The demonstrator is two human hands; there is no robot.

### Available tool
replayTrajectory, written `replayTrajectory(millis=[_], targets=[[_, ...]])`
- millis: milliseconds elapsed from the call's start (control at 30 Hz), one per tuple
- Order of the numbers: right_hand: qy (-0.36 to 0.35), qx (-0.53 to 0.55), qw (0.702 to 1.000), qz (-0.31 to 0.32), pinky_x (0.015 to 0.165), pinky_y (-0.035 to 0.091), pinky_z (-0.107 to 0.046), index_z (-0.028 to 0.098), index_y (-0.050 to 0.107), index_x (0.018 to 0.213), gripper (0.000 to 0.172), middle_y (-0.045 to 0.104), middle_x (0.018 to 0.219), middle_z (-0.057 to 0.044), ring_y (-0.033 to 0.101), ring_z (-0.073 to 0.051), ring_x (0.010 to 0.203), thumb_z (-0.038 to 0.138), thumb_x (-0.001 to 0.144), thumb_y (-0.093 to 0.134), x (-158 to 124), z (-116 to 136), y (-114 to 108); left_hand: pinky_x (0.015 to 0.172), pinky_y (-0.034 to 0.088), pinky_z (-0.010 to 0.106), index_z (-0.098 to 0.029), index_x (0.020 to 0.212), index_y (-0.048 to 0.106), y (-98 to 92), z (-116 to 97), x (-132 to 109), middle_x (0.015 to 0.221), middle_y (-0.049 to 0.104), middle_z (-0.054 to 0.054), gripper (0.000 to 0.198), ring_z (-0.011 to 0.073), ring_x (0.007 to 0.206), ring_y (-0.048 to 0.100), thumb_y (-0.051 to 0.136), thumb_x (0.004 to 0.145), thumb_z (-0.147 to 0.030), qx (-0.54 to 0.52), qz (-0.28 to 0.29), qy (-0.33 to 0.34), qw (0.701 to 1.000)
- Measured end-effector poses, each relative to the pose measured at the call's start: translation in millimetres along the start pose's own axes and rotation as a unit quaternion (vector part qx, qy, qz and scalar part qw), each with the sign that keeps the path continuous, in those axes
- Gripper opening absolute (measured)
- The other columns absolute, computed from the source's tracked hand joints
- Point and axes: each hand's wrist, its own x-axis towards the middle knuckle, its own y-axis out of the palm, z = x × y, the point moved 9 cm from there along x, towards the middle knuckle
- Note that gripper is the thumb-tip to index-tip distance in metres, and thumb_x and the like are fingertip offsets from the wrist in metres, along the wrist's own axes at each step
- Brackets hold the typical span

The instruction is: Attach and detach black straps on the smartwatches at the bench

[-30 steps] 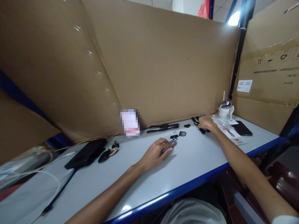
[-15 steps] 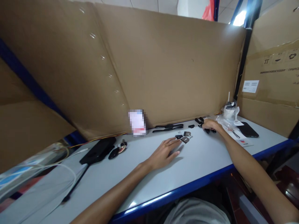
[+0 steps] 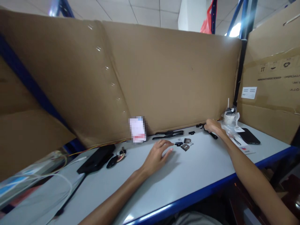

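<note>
My left hand (image 3: 157, 156) hovers over the table with thumb and fingers apart, holding nothing. Just beyond its fingertips lie a small black part (image 3: 178, 144), a dark slotted metal plate (image 3: 185, 147), another metal plate (image 3: 187, 141) and small silver pieces (image 3: 179, 139). At the back right, my right hand (image 3: 212, 125) is closed over a long black handle-like piece (image 3: 213, 135), which sticks out below the fingers. Its gripped part is hidden. Left of that hand is another black piece (image 3: 199, 125), partly covered. A small black clip-like part (image 3: 191, 132) lies nearby.
Long black strips (image 3: 168, 134) lie along the cardboard wall (image 3: 168, 75), beside a blurred phone-like object (image 3: 137, 129). At left are keys (image 3: 116, 157), a black case (image 3: 97, 159) and white cables (image 3: 70, 184). A black phone (image 3: 250, 136) and a bagged cup (image 3: 229, 117) sit right.
My left hand has drawn back left, away from the small parts. My right hand stays at the back right, where one black piece now slants out below it. The view has tilted up.
</note>
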Motion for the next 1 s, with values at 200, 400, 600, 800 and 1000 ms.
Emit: replayTrajectory(millis=[200, 400, 600, 800, 1000], targets=[[-0.130, 0.050, 0.989, -0.047, 0.069, 0.041, -0.027, 0.015, 0.074, 0.081, 0.036, 0.075, 0.086, -0.013, 0.068, -0.021, 0.082, 0.030, 0.098, 0.045, -19, 50, -8, 0.097, 0.047, 0.044, -0.020, 0.117, 0.067, -21.9, 21, -3, 0.112, 0.067, 0.011, 0.033, 0.0256, 0.107, 0.059, 0.042, 0.103, -0.037, 0.010, -0.089, -0.045, 0.995], [-0.364, 0.203, 0.908, 0.048, 0.059, 0.034, -0.023, 0.017, 0.057, 0.065, 0.037, 0.060, 0.060, -0.001, 0.051, -0.012, 0.058, 0.036, 0.095, 0.046, -61, 112, 8, 0.104, 0.043, 0.048, -0.022, 0.138, 0.054, -15.1, 22, -3, 0.130, 0.060, 0.012, 0.042, 0.0282, 0.121, 0.053, 0.051, 0.097, -0.028, 0.058, -0.081, -0.058, 0.993], [-0.430, 0.250, 0.860, 0.117, 0.056, 0.030, -0.023, 0.018, 0.053, 0.066, 0.037, 0.052, 0.058, 0.002, 0.045, -0.011, 0.056, 0.045, 0.091, 0.050, -82, 131, 18, 0.087, 0.048, 0.040, -0.019, 0.111, 0.067, 0.3, 18, -1, 0.103, 0.071, 0.011, 0.026, 0.0266, 0.098, 0.063, 0.049, 0.097, -0.031, 0.034, 0.018, -0.077, 0.996], [-0.430, 0.263, 0.847, 0.166, 0.055, 0.032, -0.022, 0.018, 0.054, 0.066, 0.037, 0.052, 0.059, 0.002, 0.046, -0.010, 0.055, 0.047, 0.088, 0.054, -82, 130, 22, 0.054, 0.037, 0.026, -0.019, 0.077, 0.054, 26.3, 23, -6, 0.062, 0.063, 0.000, 0.031, 0.0137, 0.052, 0.052, 0.047, 0.095, -0.043, -0.173, 0.111, -0.161, 0.965], [-0.432, 0.279, 0.834, 0.197, 0.053, 0.034, -0.023, 0.017, 0.057, 0.068, 0.037, 0.053, 0.058, 0.003, 0.047, -0.010, 0.052, 0.048, 0.089, 0.056, -82, 131, 26, 0.047, 0.031, 0.024, -0.018, 0.085, 0.055, 47.4, 27, -12, 0.053, 0.051, -0.005, 0.048, 0.0102, 0.043, 0.040, 0.047, 0.091, -0.065, -0.310, 0.185, -0.202, 0.910]])
